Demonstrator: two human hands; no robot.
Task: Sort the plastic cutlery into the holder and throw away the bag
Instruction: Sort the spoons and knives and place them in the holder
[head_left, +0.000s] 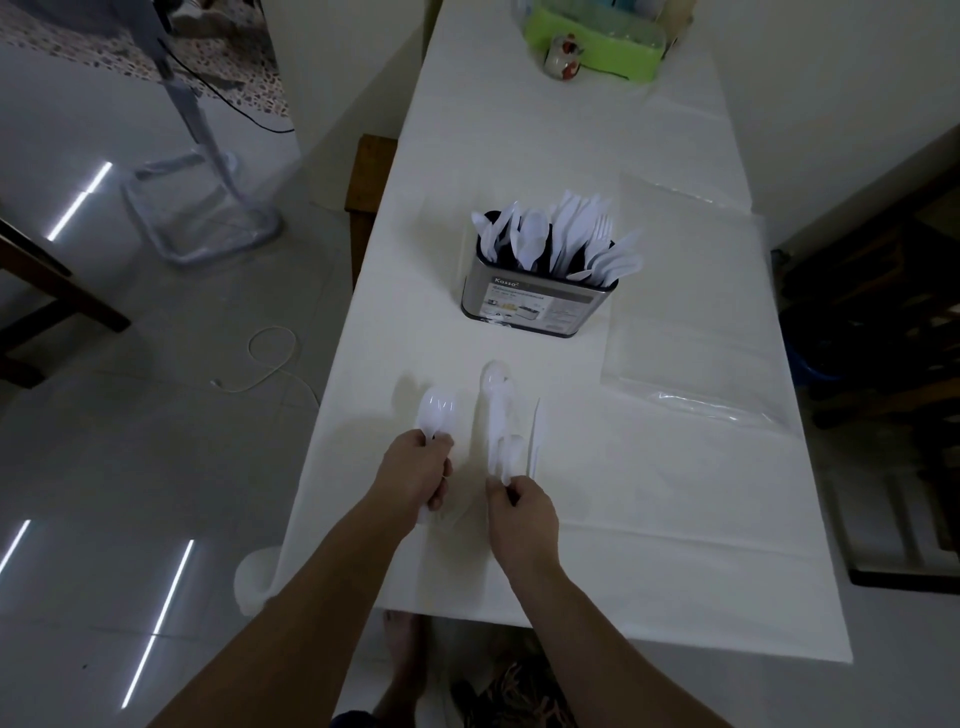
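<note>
Two bare forearms without sleeves, left hand (415, 470), right hand (522, 512), no rings, bare foot (402, 644) below

White plastic spoons (437, 407) bunched in left hand (415, 470), bowls pointing away. More white spoons (500, 415) lying lengthwise on table, near ends pinched by right hand (521, 512). Thin white knife (535, 439) flat just beside them. Steel holder (537, 301) upright farther back, crammed with white cutlery, labelled front. Clear bag (691, 358) flat, right of holder.
</note>
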